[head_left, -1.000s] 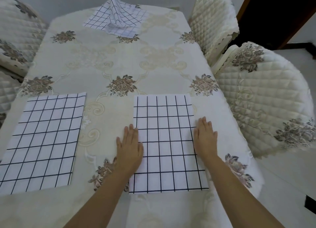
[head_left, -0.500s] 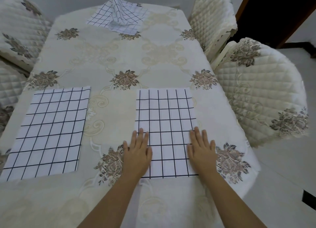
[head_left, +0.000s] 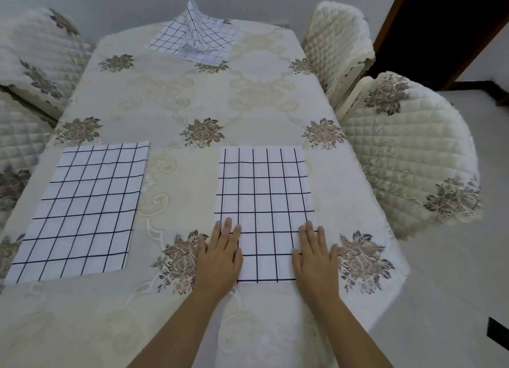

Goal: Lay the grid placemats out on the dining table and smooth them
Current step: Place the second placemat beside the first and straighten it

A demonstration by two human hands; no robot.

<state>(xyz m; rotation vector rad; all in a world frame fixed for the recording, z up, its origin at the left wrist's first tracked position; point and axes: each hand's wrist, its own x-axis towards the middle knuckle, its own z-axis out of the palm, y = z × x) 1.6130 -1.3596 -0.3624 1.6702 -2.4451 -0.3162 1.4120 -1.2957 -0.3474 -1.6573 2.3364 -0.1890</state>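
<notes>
Four cream quilted chairs with brown embroidered flowers ring a dining table draped in a cream cloth patterned with brown floral sprays. Two of the chairs stand at the left edge, a far left chair and a near left chair just below it. Three white placemats with a black grid lie on the cloth. The left placemat lies flat near the table's left side, well apart from the person's hands. At the far end of the table sits the far placemat, part of its cloth standing up in a sharp peak. Near the front edge, the person's left hand lies flat with straight fingers on the near left corner of the centre placemat, the palm partly over a floral spray on the tablecloth. This mat lies flat, right of the table's middle. The right hand presses flat on the mat's near right corner, fingers straight and slightly spread. The two hands are apart, with a strip of grid showing between them, and neither grips anything. On the right stand the far right chair and the near right chair, both close against the table. Behind them is a dark doorway with a brown wooden frame.
</notes>
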